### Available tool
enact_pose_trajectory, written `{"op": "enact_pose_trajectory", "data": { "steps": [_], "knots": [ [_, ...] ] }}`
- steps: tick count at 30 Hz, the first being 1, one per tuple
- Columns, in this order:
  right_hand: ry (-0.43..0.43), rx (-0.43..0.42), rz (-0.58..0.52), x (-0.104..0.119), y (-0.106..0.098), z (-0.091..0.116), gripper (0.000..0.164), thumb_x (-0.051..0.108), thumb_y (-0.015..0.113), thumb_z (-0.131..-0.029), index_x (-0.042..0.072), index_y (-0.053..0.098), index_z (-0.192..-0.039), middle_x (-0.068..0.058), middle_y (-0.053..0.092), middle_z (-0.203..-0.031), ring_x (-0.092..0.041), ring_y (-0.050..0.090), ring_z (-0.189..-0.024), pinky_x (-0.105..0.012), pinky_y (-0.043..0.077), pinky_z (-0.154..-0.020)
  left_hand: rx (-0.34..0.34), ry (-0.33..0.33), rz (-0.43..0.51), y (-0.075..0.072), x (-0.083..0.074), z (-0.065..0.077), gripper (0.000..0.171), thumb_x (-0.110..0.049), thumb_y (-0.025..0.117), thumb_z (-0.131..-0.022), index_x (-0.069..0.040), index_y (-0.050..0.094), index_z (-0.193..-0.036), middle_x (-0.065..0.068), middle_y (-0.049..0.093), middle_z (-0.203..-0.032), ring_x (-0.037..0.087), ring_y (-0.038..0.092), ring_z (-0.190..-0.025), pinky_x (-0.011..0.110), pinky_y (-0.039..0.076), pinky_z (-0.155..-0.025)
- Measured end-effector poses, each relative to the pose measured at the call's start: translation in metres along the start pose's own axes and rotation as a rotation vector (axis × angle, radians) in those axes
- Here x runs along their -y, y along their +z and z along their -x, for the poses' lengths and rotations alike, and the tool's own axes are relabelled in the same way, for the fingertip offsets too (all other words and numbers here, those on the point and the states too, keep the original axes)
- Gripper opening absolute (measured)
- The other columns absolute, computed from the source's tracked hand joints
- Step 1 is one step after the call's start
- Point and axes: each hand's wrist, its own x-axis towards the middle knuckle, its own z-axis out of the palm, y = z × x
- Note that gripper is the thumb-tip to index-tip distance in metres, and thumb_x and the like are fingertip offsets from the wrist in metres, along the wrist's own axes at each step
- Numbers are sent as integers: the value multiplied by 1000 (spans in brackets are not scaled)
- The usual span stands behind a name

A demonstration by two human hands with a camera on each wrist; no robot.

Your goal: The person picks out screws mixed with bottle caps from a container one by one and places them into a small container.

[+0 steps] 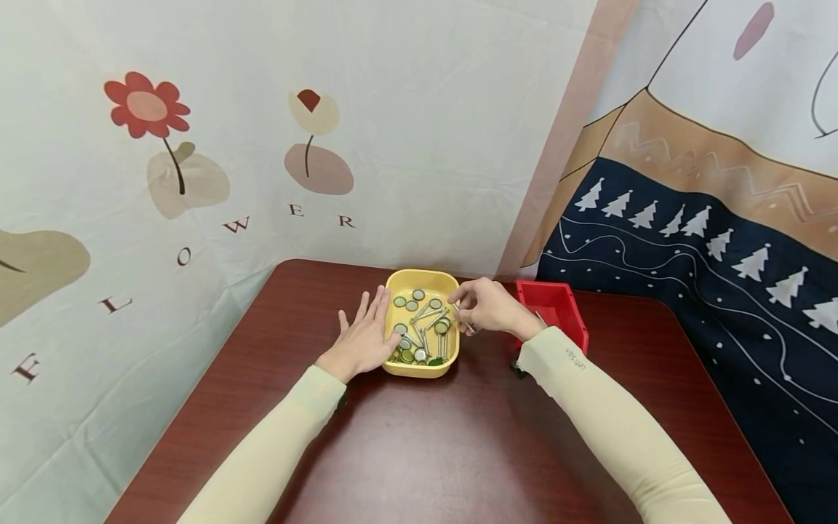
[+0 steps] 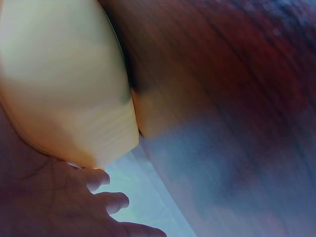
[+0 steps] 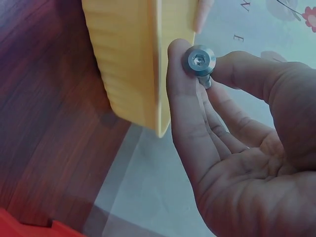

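A yellow tray (image 1: 420,371) on the table holds several bottle caps (image 1: 418,295) and several metal bolts (image 1: 430,318). My left hand (image 1: 362,338) rests against the tray's left side with its fingers straight and spread. In the left wrist view the yellow wall (image 2: 69,84) stands right beside that hand's fingers (image 2: 111,201). Just past the tray's right rim, my right hand (image 1: 487,306) pinches one bolt (image 3: 199,60) between thumb and forefinger. Its round head with a hex socket faces the right wrist camera.
A red bin (image 1: 556,309) stands right of the tray, partly behind my right wrist, with a bit of metal showing inside. The dark reddish wooden table (image 1: 419,451) meets printed cloth hangings (image 1: 419,131) at its back edge. A small dark object (image 1: 517,369) lies by my right cuff.
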Motion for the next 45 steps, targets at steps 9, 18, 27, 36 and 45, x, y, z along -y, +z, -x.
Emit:
{"op": "enact_pose_trajectory", "data": {
  "steps": [9, 18, 27, 36, 45],
  "knots": [
    [44, -14, -46, -11, -13, 5, 38, 4, 82, -106, -4, 75, -143, -21, 84, -109, -22, 84, -78, -36, 74, -78, -6, 8, -5, 1, 1, -1, 97, -45, 54, -114, -13, 2, -190, 4, -2, -199, 42, 3, -186, 92, 6, -136],
    [87, -37, -60, -18, -25, 10, 33, 6, 82, -107, 2, 77, -139, -31, 81, -120, -23, 85, -83, -36, 74, -81, -5, 7, 1, 3, 2, -3, 96, -43, 52, -114, -13, 1, -190, 5, -2, -199, 42, 1, -186, 93, 4, -135],
    [86, -66, -53, -27, -34, 15, 31, 6, 82, -107, 4, 78, -138, -26, 81, -116, -24, 83, -84, -38, 74, -79, -6, 3, -4, 3, 2, -3, 96, -44, 52, -114, -13, 0, -190, 4, -3, -199, 41, -1, -186, 93, 4, -135],
    [75, -89, -54, -34, -42, 21, 30, 5, 81, -107, 3, 79, -137, -23, 81, -111, -27, 82, -85, -37, 74, -79, -6, 4, -7, 3, 3, -2, 97, -44, 53, -114, -13, 0, -189, 4, -3, -199, 41, 1, -186, 93, 5, -135],
    [80, -109, -28, -41, -51, 26, 29, 4, 78, -109, 2, 78, -138, -31, 80, -118, -24, 82, -84, -38, 74, -80, 2, 6, 0, 1, 2, -1, 98, -45, 53, -114, -13, 0, -189, 3, -4, -199, 37, -4, -186, 92, 5, -137]
  ]
}}
